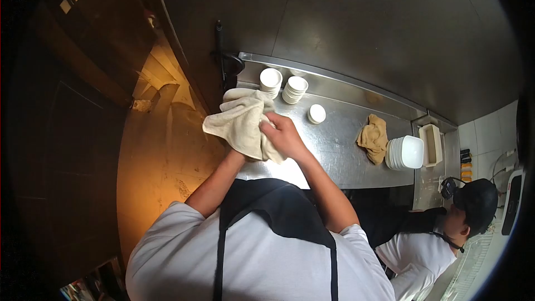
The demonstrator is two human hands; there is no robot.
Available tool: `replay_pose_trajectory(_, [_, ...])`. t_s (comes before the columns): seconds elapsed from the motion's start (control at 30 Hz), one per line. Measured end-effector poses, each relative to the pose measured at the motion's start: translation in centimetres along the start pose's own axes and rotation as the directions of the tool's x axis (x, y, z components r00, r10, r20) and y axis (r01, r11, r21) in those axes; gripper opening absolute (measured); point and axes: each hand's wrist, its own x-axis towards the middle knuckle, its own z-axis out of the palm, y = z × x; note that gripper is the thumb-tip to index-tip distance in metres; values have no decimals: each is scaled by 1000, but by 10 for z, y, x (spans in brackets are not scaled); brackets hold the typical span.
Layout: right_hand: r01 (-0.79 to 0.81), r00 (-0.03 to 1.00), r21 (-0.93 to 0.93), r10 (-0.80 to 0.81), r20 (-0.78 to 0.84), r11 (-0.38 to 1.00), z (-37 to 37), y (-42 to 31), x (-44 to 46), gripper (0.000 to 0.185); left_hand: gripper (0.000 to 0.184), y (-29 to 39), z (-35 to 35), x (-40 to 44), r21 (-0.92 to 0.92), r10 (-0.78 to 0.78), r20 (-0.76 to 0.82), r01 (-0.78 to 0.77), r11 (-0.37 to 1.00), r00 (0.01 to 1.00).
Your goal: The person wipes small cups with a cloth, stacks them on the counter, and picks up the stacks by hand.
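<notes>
Cloth [237,122] hangs bunched from the person's hands over the left end of the counter [340,159], its folds close to a stack of cups [271,81], with a second stack [295,90] just beside that. Those cups look like the likeliest trouble to me: the folds hang loose and the stacks stand tall, so a careless swing could catch a rim and topple one. I can't tell whether the nearer stack touches the fabric. A third, lower stack [316,113] sits farther right, where a trailing hem or the right arm could knock it. If anything is wrapped inside, and I can't make that out, it could slip from a grip blinded by the folds. The dishes [405,152] by the brown cloth [373,136] are well apart and seem safer, being nearer the co-worker [418,251].

As for the fingers, those of the right hand [283,136] are drawn in narrow, thumb pressed on the cloth, the others sunk partly out of sight in it. The left hand is under the folds; only its forearm [214,184] shows, so I can't tell how wide those fingers are or what they grip.
</notes>
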Motion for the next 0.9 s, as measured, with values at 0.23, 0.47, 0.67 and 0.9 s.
replay_pose_trajectory(0.23, [228, 907, -565, -384, -173, 793, 5, -12, 0, 22, 34, 75, 48, 8, -586, -341, 172, 374, 718, 924])
replay_pose_trajectory(0.47, [31, 913, -658, -288, -287, 753, -1, -11, -3, 28, 19, 39, 43, 9, -85, 91, -174, -107, 991, 980])
replay_pose_trajectory(0.67, [135, 897, -721, -392, -202, 680, -27, 30, -20, 46, 27, -23, -8, 28, 67, 170, -223, -159, 985, 960])
replay_pose_trajectory(0.9, [-185, 952, -181, 131, -276, 966, -17, 37, 2, 30, 33, 27, 28, 15, 648, -104, -27, 96, 756, 994])
